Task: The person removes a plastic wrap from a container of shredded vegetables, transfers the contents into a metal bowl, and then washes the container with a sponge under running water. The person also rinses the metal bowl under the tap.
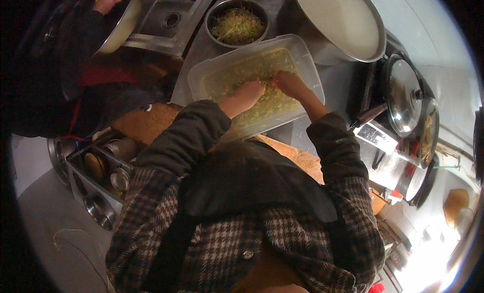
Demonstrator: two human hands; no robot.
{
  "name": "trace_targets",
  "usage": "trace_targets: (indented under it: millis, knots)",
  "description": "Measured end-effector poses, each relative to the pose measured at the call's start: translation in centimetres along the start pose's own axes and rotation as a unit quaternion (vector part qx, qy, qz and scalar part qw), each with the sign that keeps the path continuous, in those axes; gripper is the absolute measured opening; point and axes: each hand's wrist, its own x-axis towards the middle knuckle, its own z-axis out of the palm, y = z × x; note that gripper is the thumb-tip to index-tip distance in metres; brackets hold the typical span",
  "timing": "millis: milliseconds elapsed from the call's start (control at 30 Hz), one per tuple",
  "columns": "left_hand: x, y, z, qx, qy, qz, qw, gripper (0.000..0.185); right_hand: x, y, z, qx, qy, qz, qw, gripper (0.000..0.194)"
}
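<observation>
A rectangular translucent plastic tub (312, 77) stands on the metal counter, with yellow-green sprouts (272, 104) spread in liquid inside it. Both hands are over the tub, bent down with their fingertips among the sprouts. My left hand (249, 93) is near the tub's middle; my right hand (288, 83) is just to the right of it, a small gap between them. The fingers are partly hidden, so whether either hand grips any sprouts cannot be told. Beyond the tub's far edge, a round metal bowl (208, 26) holds a heap of sprouts (239, 26).
A large metal pot (329, 53) of whitish content stands at the back right. A lidded pan (404, 94) with a wooden handle (368, 115) is on the right. A metal sink (155, 18) lies at the back left, beside a co-worker's hand (108, 1) over a large basin (128, 26).
</observation>
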Motion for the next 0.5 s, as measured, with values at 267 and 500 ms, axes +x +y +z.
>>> trace_targets:
  millis: [267, 500]
  knots:
    - [-1.1, 0.1, -8.9, -0.218, 0.112, -0.100, 0.964, 0.015, 0.5, -2.9, -7.3, 0.150, 0.202, 0.002, 0.968, 0.013]
    - [3.9, -7.7, -18.9, -0.072, 0.346, -0.053, 0.934, 0.026, 11.8, -6.0, -14.3, 0.137, 0.437, -0.065, 0.887, 0.020]
